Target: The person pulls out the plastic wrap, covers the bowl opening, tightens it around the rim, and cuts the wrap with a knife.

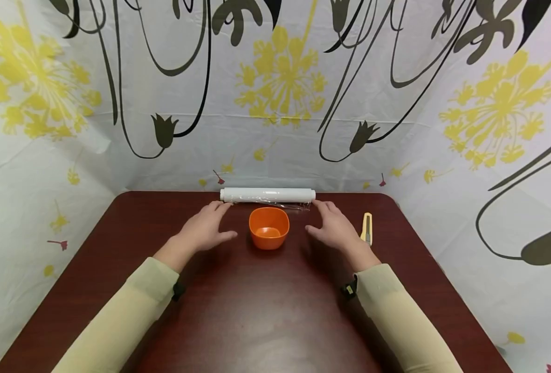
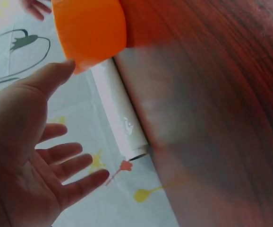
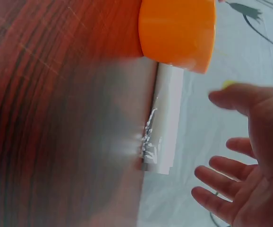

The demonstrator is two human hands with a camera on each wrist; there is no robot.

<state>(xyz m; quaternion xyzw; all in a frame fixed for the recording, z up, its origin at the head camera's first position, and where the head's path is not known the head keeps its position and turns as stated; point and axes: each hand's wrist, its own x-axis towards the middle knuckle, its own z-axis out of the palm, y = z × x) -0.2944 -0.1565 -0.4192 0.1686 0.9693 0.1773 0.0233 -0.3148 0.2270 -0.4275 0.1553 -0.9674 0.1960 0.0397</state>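
Observation:
An orange bowl [image 1: 269,239] stands upright on the dark red wooden table, between my two hands. Behind it, along the far edge, lies a white roll of plastic wrap [image 1: 268,195] with a loose bit of clear film at its front. My left hand [image 1: 203,228] reaches to the bowl's left, fingers spread toward the roll's left end and nothing in its grasp. On the other side my right hand [image 1: 333,226] holds nothing, its fingertips close by the roll's right end. Both wrist views show spread fingers, with the bowl [image 2: 90,33] and roll [image 3: 167,113] beyond.
A yellow box cutter [image 1: 367,228] lies to the right of my right hand, partly hidden by the wrist. White cloth with yellow flowers and dark stems [image 1: 275,150] hangs behind the table [image 1: 257,311] and on both sides.

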